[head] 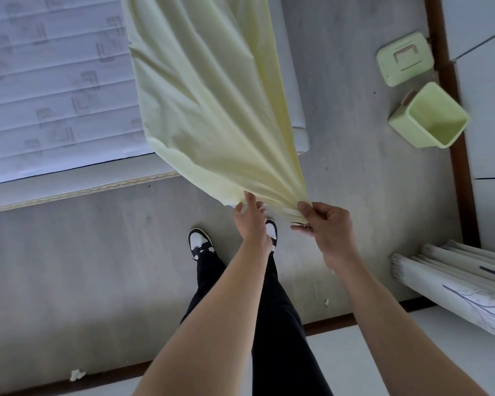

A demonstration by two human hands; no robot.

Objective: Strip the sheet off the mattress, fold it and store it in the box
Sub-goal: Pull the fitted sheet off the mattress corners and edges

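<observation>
Pale yellow cotton-like fabric, the sheet [212, 110], is seen drawn off the mattress [49, 90] toward the near right, its far part still draped over the mattress's right edge and its near end gathered into tight radiating folds. The gathered end is pinched between the thumb and curled fingers of the right hand [323, 227], held above the grey floor [355, 155]. The hem just to the left is met by the left hand [250, 215], whose fingers are extended and slightly spread against the cloth; whether the hem is actually gripped cannot be told. The quilted white mattress is shown bare at the far left.

The pale green box [429, 117] is shown open and tipped on its side on the floor at the far right, against a brown skirting strip [452, 110]. Its lid [403, 57], with a handle on top, lies just beyond it, apart from it. A pleated white roll printed with a branch pattern [457, 284] lies at the near right. Black trousers and black-and-white shoes [200, 242] are seen below the hands.
</observation>
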